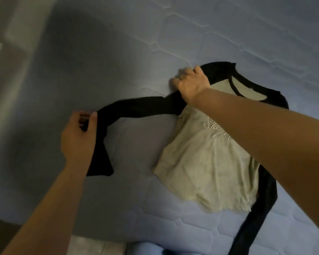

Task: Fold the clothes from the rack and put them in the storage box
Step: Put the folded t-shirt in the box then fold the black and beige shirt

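Note:
A beige shirt point(206, 162) with black long sleeves and white script on the chest lies spread on a blue quilted mattress point(118, 52). My left hand point(79, 137) pinches the left black sleeve point(136, 107) near its bend, and the cuff end hangs down below the hand. My right hand point(190, 83) grips the same sleeve at the shoulder seam, next to the black collar. The other black sleeve point(261, 214) trails down along the shirt's right side toward the bottom edge. Neither rack nor storage box is in view.
The mattress fills most of the view, with bare quilted surface behind and to the left of the shirt. A pale wall or floor strip point(0, 34) runs along the left edge. A tiled floor patch point(98, 245) shows below the mattress's front edge.

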`<state>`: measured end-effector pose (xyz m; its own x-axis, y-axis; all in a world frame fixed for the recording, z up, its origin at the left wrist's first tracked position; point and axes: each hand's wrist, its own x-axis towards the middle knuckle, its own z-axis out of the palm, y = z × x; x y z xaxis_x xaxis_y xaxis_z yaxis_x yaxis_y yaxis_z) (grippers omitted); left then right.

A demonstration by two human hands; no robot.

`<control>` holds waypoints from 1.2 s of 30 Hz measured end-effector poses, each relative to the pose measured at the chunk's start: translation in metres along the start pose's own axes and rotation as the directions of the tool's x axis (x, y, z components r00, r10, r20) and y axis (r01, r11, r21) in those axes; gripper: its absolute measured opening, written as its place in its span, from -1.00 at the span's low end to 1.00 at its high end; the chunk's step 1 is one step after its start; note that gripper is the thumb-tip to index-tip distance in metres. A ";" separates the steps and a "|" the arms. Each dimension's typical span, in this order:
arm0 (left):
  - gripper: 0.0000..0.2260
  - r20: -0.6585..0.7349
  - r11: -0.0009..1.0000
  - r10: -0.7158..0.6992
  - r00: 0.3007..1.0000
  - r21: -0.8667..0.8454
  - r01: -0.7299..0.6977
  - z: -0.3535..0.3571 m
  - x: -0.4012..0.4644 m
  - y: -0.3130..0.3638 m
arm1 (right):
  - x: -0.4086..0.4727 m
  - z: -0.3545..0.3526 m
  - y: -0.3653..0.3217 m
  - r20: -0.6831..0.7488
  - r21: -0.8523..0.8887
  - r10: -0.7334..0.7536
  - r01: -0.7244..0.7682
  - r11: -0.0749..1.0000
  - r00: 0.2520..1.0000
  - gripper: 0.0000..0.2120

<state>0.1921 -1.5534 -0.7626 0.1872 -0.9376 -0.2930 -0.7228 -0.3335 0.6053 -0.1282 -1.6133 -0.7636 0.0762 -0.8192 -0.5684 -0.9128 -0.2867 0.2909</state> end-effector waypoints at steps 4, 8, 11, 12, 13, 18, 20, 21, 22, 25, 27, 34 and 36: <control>-0.49 0.140 0.847 0.112 0.984 0.504 -0.168 0.003 -0.011 -0.022 | 0.020 -0.008 0.019 -0.008 0.204 0.038 -0.036 0.978 0.999 -0.66; -0.81 0.018 0.936 0.135 0.991 0.327 -0.134 0.002 -0.022 -0.037 | 0.030 -0.018 0.024 0.197 0.265 -0.060 0.005 0.964 0.979 -0.63; -0.81 -0.037 0.995 -0.098 0.994 -0.007 0.098 -0.004 -0.015 -0.033 | 0.030 -0.032 0.019 0.228 0.154 -0.142 0.108 0.982 0.963 -0.59; -0.81 -0.015 0.977 -0.183 0.983 -0.112 0.181 -0.007 -0.011 -0.029 | 0.030 -0.036 0.017 0.149 0.193 -0.140 0.110 0.975 0.979 -0.63; -0.81 0.014 0.947 -0.252 0.968 -0.201 0.250 -0.009 -0.008 -0.022 | 0.029 -0.039 0.012 0.026 0.302 -0.097 0.085 0.949 0.995 -0.67; -0.67 0.246 0.865 -0.036 0.969 -0.477 0.154 -0.023 -0.020 0.022 | -0.018 -0.051 -0.056 -0.185 0.904 0.368 0.011 0.426 0.911 -0.78; -0.71 0.367 0.835 0.146 0.919 -0.544 0.085 -0.022 -0.038 0.039 | -0.045 -0.056 -0.085 0.198 0.974 0.283 -0.221 0.051 0.938 -0.63; -0.72 0.440 0.823 0.212 0.873 -0.562 0.083 -0.020 -0.047 0.045 | -0.060 -0.059 -0.095 0.380 0.922 0.152 -0.361 -0.142 0.912 -0.53; -0.70 0.526 0.817 0.266 0.808 -0.568 0.101 -0.015 -0.055 0.049 | -0.074 -0.062 -0.100 0.505 0.820 -0.013 -0.485 -0.304 0.863 -0.43; -0.69 0.774 0.762 0.354 0.525 -0.564 0.318 0.005 -0.082 0.063 | -0.112 -0.048 -0.093 0.525 0.646 -0.239 -0.565 -0.513 0.817 -0.52; -0.73 0.866 0.663 0.310 0.392 -0.493 0.563 0.018 -0.090 0.065 | -0.133 -0.042 -0.078 0.506 0.608 -0.175 -0.493 -0.622 0.845 -0.76; -0.26 0.937 0.357 0.092 0.338 -0.348 0.867 0.080 -0.094 0.097 | -0.172 -0.030 -0.018 0.422 0.469 -0.197 -0.399 -0.788 0.885 -0.68; -0.24 0.907 0.118 0.182 0.380 -0.403 0.907 0.102 -0.088 0.123 | -0.179 -0.027 -0.013 0.418 0.457 -0.228 -0.420 -0.784 0.880 -0.67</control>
<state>0.0189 -1.5014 -0.7377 -0.6640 -0.3273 -0.6723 0.3531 -0.9298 0.1039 -0.1193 -1.4766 -0.6453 0.1071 -0.4477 -0.8877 0.4998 0.7961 -0.3412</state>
